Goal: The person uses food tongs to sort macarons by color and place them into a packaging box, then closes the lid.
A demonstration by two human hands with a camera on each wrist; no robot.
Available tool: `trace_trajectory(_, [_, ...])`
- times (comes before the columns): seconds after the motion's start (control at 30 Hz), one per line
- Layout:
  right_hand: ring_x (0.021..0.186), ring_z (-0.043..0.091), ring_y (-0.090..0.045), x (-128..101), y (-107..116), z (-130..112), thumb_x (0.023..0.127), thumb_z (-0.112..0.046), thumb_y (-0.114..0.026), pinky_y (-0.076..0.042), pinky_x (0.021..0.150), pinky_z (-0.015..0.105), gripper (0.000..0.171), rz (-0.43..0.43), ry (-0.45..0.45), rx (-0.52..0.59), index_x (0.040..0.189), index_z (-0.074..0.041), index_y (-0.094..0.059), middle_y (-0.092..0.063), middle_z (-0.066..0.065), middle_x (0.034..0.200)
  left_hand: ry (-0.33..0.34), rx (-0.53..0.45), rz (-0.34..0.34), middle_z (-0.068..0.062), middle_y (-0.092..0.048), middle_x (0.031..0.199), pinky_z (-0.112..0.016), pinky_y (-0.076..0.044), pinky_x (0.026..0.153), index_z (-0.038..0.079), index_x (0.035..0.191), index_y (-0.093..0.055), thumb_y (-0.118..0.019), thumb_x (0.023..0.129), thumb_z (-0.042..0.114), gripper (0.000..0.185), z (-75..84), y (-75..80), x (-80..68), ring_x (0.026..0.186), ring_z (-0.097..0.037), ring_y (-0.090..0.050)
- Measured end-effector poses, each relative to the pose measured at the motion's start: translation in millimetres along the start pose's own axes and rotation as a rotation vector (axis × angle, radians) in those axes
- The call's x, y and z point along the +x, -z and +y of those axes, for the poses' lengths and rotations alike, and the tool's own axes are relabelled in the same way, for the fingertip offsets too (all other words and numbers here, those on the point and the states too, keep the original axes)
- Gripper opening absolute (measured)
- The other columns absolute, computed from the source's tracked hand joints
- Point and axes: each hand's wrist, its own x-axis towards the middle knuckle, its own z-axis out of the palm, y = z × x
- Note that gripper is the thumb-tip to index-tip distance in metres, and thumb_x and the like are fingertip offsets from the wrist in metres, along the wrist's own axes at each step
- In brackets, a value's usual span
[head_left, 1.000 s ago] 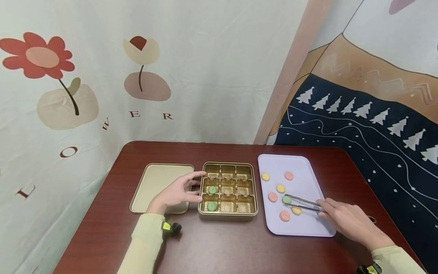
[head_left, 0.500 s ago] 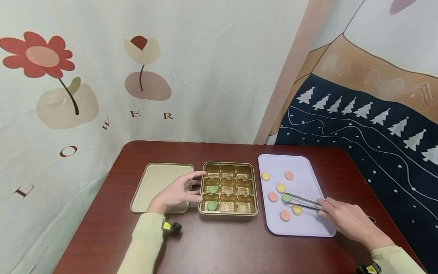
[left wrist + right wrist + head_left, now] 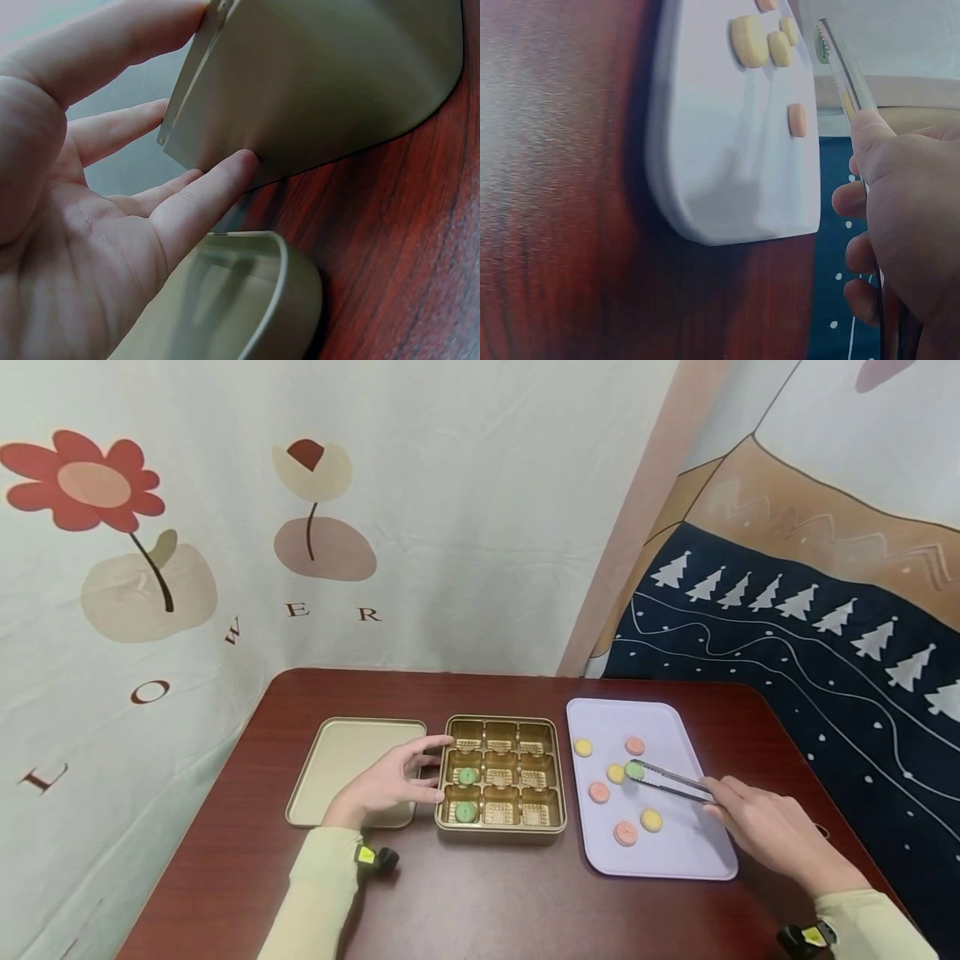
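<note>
My right hand (image 3: 772,831) grips metal tongs (image 3: 675,780) over the lilac tray (image 3: 675,856). A green macaron (image 3: 634,770) is pinched between their tips, raised above the tray in the right wrist view. My left hand (image 3: 382,781) touches the left side of a gold tin (image 3: 500,837); the left wrist view has a fingertip at its rim and others on its wall. Two green macarons, one in the middle-left compartment (image 3: 467,776) and one in the front-left compartment (image 3: 466,812), lie inside the tin.
Several yellow macarons (image 3: 652,820) and pink macarons (image 3: 626,833) lie scattered on the tray. A pale gold lid (image 3: 348,764) lies left of the tin, partly behind my left hand. All stand on a dark red wooden table (image 3: 480,910), with printed curtains behind.
The tongs have come up off the tray with the green macaron, moving slightly away from me. My left hand and the tin have stayed in place.
</note>
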Motion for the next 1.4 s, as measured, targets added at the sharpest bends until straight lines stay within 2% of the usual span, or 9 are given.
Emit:
trace_trajectory(0.2, [0.064, 0.004, -0.044, 5, 4, 2, 0.081, -0.017, -0.087, -0.042, 0.047, 0.022, 0.048, 0.033, 0.016, -0.003, 0.125, -0.006, -0.07, -0.066, -0.003, 0.092, -0.001, 0.0, -0.001, -0.027, -0.041, 0.159, -0.052, -0.044, 0.119, 0.001, 0.16, -0.036, -0.087, 0.082, -0.001, 0.093, -1.1, -0.1, 0.6, 0.143, -0.05, -0.042])
trace_trajectory(0.43, [0.066, 0.006, -0.047, 18, 8, -3, 0.085, -0.021, -0.086, -0.043, 0.049, 0.021, 0.048, 0.017, -0.007, 0.015, 0.128, -0.007, -0.069, -0.067, -0.002, 0.095, -0.001, 0.0, -0.001, -0.026, -0.041, 0.16, -0.052, -0.045, 0.119, 0.002, 0.16, -0.037, -0.087, 0.082, -0.001, 0.092, -1.2, 0.2, 0.4, 0.143, -0.05, -0.042])
trace_trajectory(0.57, [0.07, 0.007, -0.051, 31, 11, -12, 0.088, -0.022, -0.085, -0.051, 0.053, 0.024, 0.048, -0.022, -0.02, 0.04, 0.131, -0.009, -0.068, -0.068, -0.001, 0.098, 0.005, -0.002, 0.001, -0.026, -0.041, 0.16, -0.051, -0.045, 0.119, 0.002, 0.16, -0.037, -0.087, 0.082, -0.001, 0.093, -0.1, 0.1, -0.6, 0.143, -0.05, -0.042])
trace_trajectory(0.7, [0.077, 0.013, -0.061, 50, 11, -21, 0.092, -0.025, -0.082, -0.064, 0.065, 0.036, 0.049, -0.063, -0.013, 0.054, 0.135, -0.009, -0.066, -0.072, 0.004, 0.106, 0.004, -0.003, 0.004, -0.026, -0.041, 0.16, -0.051, -0.045, 0.119, 0.002, 0.16, -0.037, -0.087, 0.082, 0.0, 0.093, 0.0, 0.3, -1.2, 0.143, -0.05, -0.042])
trace_trajectory(0.77, [0.08, 0.015, -0.065, 61, 10, -26, 0.093, -0.027, -0.081, -0.066, 0.07, 0.04, 0.052, -0.077, -0.008, 0.055, 0.139, -0.011, -0.065, -0.073, 0.005, 0.11, 0.002, -0.002, 0.003, -0.026, -0.04, 0.16, -0.051, -0.045, 0.119, 0.001, 0.16, -0.036, -0.087, 0.082, 0.0, 0.094, 0.1, 0.1, -1.3, 0.143, -0.05, -0.042])
trace_trajectory(0.83, [0.08, 0.016, -0.064, 72, 8, -30, 0.094, -0.028, -0.08, -0.065, 0.069, 0.039, 0.053, -0.093, -0.001, 0.062, 0.142, -0.013, -0.064, -0.073, 0.005, 0.111, 0.002, -0.001, 0.002, -0.025, -0.041, 0.16, -0.051, -0.045, 0.119, 0.001, 0.161, -0.035, -0.087, 0.082, -0.001, 0.094, 0.0, -0.1, -1.3, 0.143, -0.05, -0.042])
trace_trajectory(1.07, [0.08, 0.014, -0.064, 107, 0, -48, 0.091, -0.025, -0.083, -0.065, 0.069, 0.034, 0.051, -0.052, 0.11, 0.07, 0.135, -0.007, -0.066, -0.073, 0.004, 0.109, 0.01, -0.002, -0.002, -0.025, -0.041, 0.16, -0.051, -0.045, 0.119, 0.001, 0.161, -0.035, -0.087, 0.082, -0.001, 0.094, 0.0, -1.2, -0.6, 0.144, -0.049, -0.042])
trace_trajectory(1.23, [0.072, 0.012, -0.059, 131, -5, -62, 0.091, -0.024, -0.083, -0.061, 0.063, 0.032, 0.048, 0.001, 0.183, 0.076, 0.133, -0.007, -0.066, -0.068, 0.001, 0.098, 0.007, -0.003, 0.002, -0.025, -0.041, 0.16, -0.051, -0.045, 0.119, 0.001, 0.161, -0.035, -0.087, 0.082, 0.0, 0.094, 0.2, -0.4, -0.2, 0.143, -0.049, -0.042])
trace_trajectory(1.4, [0.066, 0.013, -0.058, 153, -9, -79, 0.096, -0.024, -0.078, -0.058, 0.055, 0.034, 0.043, 0.02, 0.224, 0.078, 0.132, -0.005, -0.066, -0.066, 0.002, 0.096, 0.013, 0.0, 0.006, -0.025, -0.042, 0.16, -0.051, -0.045, 0.119, 0.002, 0.161, -0.036, -0.087, 0.081, -0.001, 0.094, 0.1, -0.3, -0.8, 0.144, -0.049, -0.042])
